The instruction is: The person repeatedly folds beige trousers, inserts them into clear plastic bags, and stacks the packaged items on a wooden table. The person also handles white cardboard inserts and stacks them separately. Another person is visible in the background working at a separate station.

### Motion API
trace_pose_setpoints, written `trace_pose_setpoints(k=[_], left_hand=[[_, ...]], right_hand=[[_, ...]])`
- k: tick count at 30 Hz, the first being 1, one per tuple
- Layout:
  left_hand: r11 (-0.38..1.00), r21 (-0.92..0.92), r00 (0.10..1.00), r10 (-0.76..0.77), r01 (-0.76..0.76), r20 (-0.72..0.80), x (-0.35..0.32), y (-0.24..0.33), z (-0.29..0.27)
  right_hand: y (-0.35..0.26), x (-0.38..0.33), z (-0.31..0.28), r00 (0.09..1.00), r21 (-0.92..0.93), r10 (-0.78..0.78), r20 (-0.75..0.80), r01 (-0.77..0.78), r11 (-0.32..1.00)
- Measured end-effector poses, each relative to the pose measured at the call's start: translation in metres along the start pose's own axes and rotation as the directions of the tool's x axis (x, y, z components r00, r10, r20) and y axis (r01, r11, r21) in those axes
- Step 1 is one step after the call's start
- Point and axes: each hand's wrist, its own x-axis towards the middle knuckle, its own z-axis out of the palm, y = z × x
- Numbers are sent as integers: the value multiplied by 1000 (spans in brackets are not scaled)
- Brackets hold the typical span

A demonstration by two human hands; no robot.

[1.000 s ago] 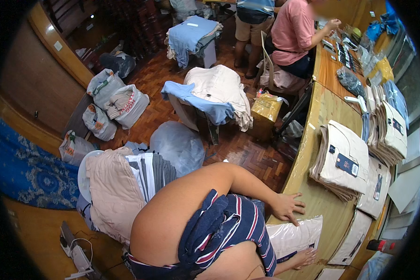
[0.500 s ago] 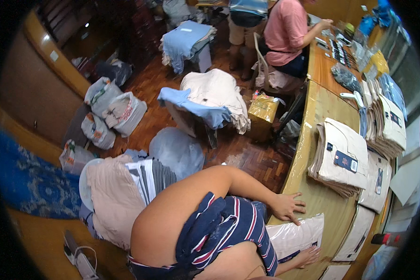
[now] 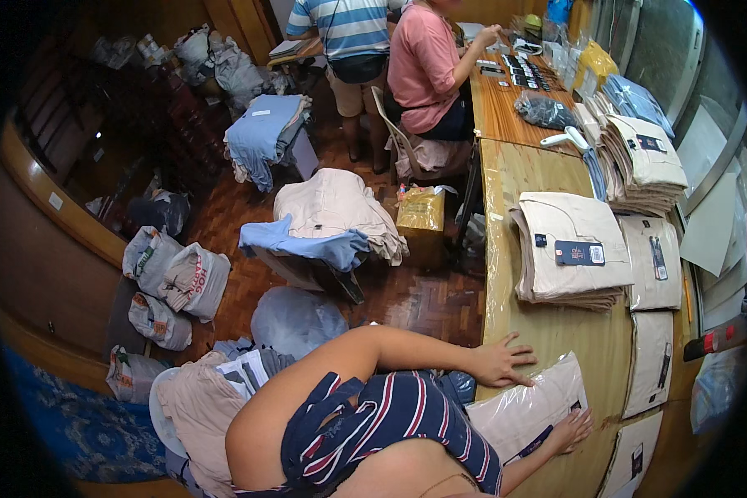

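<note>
Packet (image 3: 533, 404): glossy plastic, beige, rectangular
Left hand (image 3: 500, 362): we spread fingers (image 3: 520, 360) on wooden table (image 3: 589, 336)
Right hand (image 3: 569, 432): fingers extended at packet's edge

Partly hiding the bagged garment (image 3: 527, 405) under the right hand (image 3: 569, 431). Cropping the striped-shirted co-worker (image 3: 353, 35) at top. Leaving fine print on the navy tag (image 3: 578, 253) unreadable.

A reddish herringbone floor (image 3: 450, 292) lies beside a long wooden table (image 3: 515, 170). Window panes (image 3: 657, 70) stand at right, brown panelling (image 3: 46, 278) at left.

bare tabletop (image 3: 598, 336) past bagged garment (image 3: 539, 398), folded stack (image 3: 560, 224) blocking beyond
</note>
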Motion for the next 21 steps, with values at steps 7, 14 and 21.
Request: trace_pose_setpoints(k=[7, 14, 21], left_hand=[[1000, 10, 1000, 5, -5, -18, 0, 1, 0], [999, 46, 1000, -8, 7, 19, 1, 0, -1], [999, 50, 999, -19, 17, 29, 1, 1, -2]], right_hand=[[-15, -8, -27, 996, -11, 34, 77, -34, 999], [-19, -9, -31, 991, 45, 66, 115, -72, 996], [-13, -6, -20, 992, 60, 72, 99, -78, 995]])
